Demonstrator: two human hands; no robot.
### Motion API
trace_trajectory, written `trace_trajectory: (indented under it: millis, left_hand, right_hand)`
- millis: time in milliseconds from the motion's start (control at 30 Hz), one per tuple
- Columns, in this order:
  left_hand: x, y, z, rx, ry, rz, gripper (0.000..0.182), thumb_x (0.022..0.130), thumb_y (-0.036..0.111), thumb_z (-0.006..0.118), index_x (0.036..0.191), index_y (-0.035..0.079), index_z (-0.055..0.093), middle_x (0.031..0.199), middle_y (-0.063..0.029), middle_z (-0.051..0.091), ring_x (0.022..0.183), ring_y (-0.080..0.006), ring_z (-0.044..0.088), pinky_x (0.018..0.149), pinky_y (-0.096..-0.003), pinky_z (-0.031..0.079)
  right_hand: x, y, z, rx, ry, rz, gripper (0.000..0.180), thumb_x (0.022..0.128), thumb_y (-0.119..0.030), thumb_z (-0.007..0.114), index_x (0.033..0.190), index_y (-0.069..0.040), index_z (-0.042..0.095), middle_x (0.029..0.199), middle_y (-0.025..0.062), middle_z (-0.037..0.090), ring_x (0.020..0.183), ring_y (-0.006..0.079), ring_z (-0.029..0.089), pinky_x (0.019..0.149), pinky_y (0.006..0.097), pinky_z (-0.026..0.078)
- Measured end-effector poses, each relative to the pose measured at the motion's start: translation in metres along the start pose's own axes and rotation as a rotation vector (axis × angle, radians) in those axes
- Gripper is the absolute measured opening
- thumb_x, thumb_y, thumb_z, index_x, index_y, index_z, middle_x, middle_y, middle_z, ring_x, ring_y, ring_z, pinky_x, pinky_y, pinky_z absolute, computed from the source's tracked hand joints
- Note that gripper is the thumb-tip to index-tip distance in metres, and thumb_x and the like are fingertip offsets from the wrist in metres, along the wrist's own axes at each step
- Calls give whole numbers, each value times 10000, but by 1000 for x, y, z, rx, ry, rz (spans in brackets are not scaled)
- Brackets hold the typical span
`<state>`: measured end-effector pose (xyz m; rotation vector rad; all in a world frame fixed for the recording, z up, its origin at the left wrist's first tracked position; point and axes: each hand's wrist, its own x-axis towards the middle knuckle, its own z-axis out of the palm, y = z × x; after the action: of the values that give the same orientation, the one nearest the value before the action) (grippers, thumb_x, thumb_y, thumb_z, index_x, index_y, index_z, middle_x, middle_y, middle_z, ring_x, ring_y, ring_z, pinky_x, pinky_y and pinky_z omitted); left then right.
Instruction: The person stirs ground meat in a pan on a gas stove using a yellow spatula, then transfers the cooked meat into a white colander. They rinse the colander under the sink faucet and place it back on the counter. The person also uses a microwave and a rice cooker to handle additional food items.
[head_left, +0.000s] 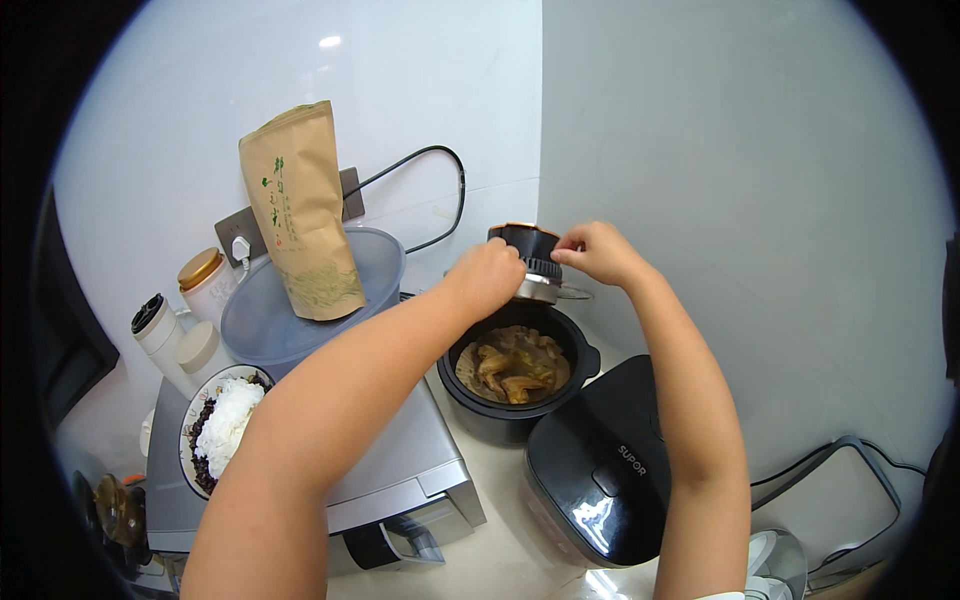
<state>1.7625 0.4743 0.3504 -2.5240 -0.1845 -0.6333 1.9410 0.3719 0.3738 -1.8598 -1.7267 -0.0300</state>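
A black and silver cylindrical object with a ribbed band is just behind a black round pot. My left hand is curled at its left front side, its fingertips hidden. At the object's right edge is my right hand, thumb and fingertips drawn together; whether they grip it is unclear. Below both hands, the uncovered pot holds brown liquid with pieces of meat, which look like chicken. In front of the pot to the right stands a closed black Supor appliance, partly covered by my right forearm.
A silver appliance at left carries a bowl of white and dark food and a translucent blue tub. A kraft paper pouch leans in the tub. Bottles and a gold-lidded jar stand beside. Walls close the corner.
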Motion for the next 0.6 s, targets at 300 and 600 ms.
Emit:
trace_trajectory:
  millis: [300,600]
  left_hand:
    - [25,-10,-1,13,49,-119,72,628,30,610,699,43,611,772,-85,600,774,-226,582,655,-310,513]
    - [28,-42,-44,124,56,-191,148,669,147,662,724,38,578,792,-94,549,808,-255,548,641,-365,495]
  right_hand:
    - [-16,12,23,-144,253,-84,141,745,-144,623,831,-35,648,792,139,616,754,314,584,680,383,472]
    - [31,34,23,-210,528,-72,111,745,-110,621,811,-27,650,791,166,615,732,332,582,663,384,464]
